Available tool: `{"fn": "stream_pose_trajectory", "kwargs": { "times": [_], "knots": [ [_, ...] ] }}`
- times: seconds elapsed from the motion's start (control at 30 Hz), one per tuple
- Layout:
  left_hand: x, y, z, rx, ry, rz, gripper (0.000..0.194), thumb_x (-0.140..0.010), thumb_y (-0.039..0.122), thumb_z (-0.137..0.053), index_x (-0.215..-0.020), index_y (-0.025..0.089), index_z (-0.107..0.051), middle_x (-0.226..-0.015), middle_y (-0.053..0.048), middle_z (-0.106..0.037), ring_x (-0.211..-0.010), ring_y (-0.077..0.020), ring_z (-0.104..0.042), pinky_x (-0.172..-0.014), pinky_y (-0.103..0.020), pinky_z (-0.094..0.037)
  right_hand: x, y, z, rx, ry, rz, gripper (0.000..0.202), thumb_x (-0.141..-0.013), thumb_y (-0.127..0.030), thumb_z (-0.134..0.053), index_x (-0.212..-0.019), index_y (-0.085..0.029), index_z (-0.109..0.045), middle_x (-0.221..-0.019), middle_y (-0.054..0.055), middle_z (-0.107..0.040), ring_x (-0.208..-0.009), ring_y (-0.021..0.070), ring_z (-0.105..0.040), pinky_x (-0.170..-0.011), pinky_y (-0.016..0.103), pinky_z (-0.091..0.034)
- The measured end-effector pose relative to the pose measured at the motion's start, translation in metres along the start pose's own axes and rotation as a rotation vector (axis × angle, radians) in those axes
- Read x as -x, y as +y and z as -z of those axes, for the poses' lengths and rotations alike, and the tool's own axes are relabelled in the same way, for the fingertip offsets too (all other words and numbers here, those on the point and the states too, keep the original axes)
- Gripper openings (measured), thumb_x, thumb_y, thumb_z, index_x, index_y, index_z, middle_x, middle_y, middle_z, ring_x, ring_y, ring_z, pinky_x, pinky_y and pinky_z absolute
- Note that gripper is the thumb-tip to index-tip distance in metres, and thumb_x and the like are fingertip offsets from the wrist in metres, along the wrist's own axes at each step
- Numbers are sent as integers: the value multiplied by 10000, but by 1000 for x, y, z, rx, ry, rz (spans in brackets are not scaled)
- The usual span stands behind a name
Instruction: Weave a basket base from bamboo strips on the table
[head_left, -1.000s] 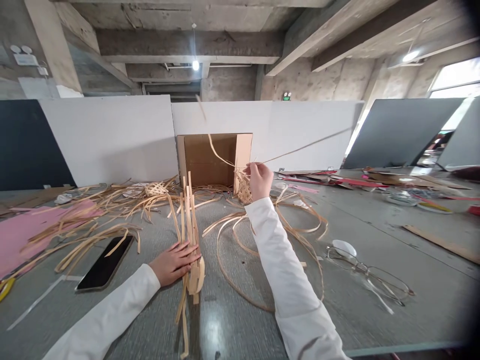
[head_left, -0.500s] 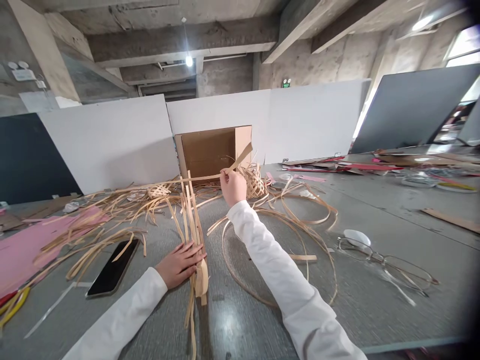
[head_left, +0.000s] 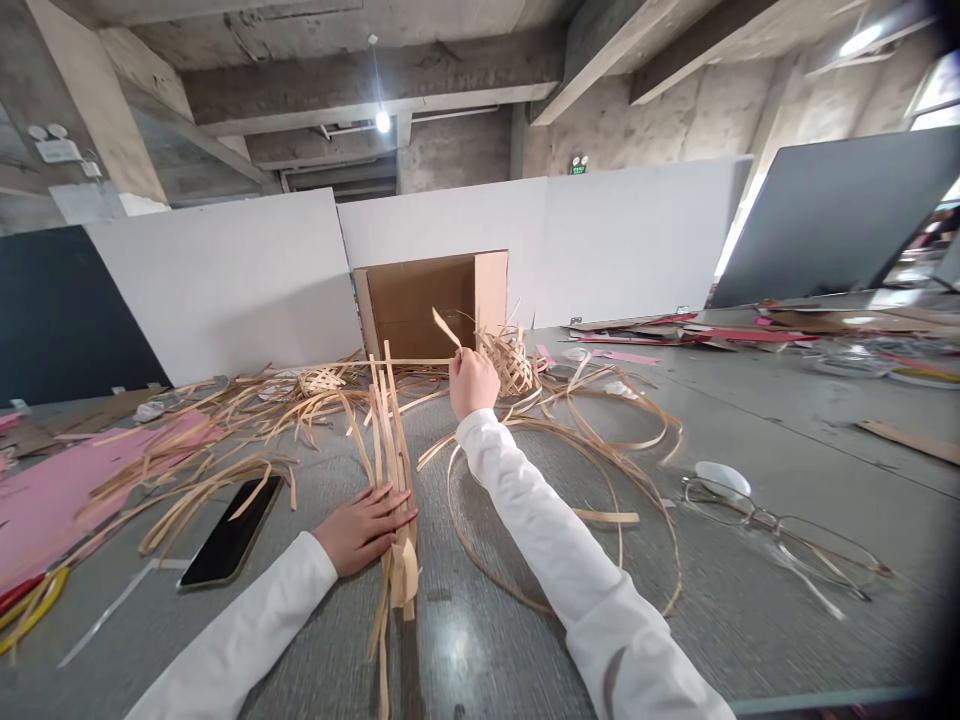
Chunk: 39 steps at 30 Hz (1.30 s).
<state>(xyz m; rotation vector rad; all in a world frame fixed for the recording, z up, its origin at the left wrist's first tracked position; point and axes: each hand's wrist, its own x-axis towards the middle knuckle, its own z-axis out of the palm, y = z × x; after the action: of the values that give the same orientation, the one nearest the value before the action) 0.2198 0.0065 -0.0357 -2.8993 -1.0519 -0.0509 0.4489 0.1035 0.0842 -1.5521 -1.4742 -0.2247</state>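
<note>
While my left hand (head_left: pixel 365 530) lies flat at 11 o'clock, unclenched with its fingers stretched out, it covers the middle of a bundle of pale strips (head_left: pixel 405 575) on the grey worktop (head_left: pixel 510 670), whose tips point towards 12 and whose tails trail towards 6. My right hand (head_left: pixel 474 384) is at 12 o'clock, clenched around a thin strip (head_left: pixel 447 328); a short end sticks up from my grip towards 11, and a length runs off towards 9, crossing the bundle's tips in my view, though I cannot tell whether they touch. Just past that hand, towards 1, a woven piece (head_left: pixel 514 360) sits beside a cardboard box (head_left: pixel 491 290), its hollow side facing me at 12. Coiled strips (head_left: pixel 628 469) lie at 1 o'clock, partly behind my forearm. At 10 there is a black phone (head_left: pixel 229 545) with a loose strip (head_left: pixel 253 492) over it, and beyond it, towards 9, pink paper (head_left: pixel 67 497). At 2 o'clock, glasses (head_left: pixel 765 518) lie just beside a white oval object (head_left: pixel 722 480).
</note>
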Motion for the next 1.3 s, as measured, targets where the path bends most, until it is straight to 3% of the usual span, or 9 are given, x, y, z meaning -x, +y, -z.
{"fn": "stream_pose_trajectory", "kwargs": {
  "times": [0.33,0.67,0.83,1.13,1.3],
  "knots": [
    [0,-4,-6,17,-4,-6,443,-938,371,-305,-1372,386,-217,-1446,45,-230,-1328,-280,-173,-1038,-503,-247,2,4,-2,113,-144,137,285,-893,-160,-288,-965,-157,-563,-965,110,-598,-965,217,-487,-677,272,-371],
    [0,-7,-10,5,-10,8,443,-939,368,-292,-1372,402,-201,-1450,54,-216,-1323,-283,-192,-1020,-520,-263,-12,18,5,73,-295,-74,230,-767,-132,-438,-850,-149,-651,-849,138,-650,-818,248,-603,-665,314,-425],
    [0,-6,-9,1,-19,14,435,-939,376,-288,-1369,394,-221,-1450,49,-221,-1325,-285,-184,-1020,-525,-259,-18,33,-1,-21,-388,-101,213,-731,-159,-495,-833,-169,-682,-849,118,-664,-784,223,-618,-652,282,-437],
    [0,-6,-7,13,-42,6,432,-942,388,-273,-1372,373,-231,-1457,42,-194,-1329,-292,-160,-1028,-530,-243,-20,32,-11,-284,-337,111,242,-842,-176,-420,-875,-202,-659,-782,20,-677,-785,132,-617,-718,202,-435],
    [1,-3,-7,-2,26,19,426,-943,366,-294,-1364,390,-241,-1445,54,-237,-1325,-273,-189,-1041,-504,-237,-17,30,-12,-374,-299,218,291,-860,-159,-360,-908,-199,-644,-901,4,-666,-798,114,-605,-759,201,-439]
  ]
}}
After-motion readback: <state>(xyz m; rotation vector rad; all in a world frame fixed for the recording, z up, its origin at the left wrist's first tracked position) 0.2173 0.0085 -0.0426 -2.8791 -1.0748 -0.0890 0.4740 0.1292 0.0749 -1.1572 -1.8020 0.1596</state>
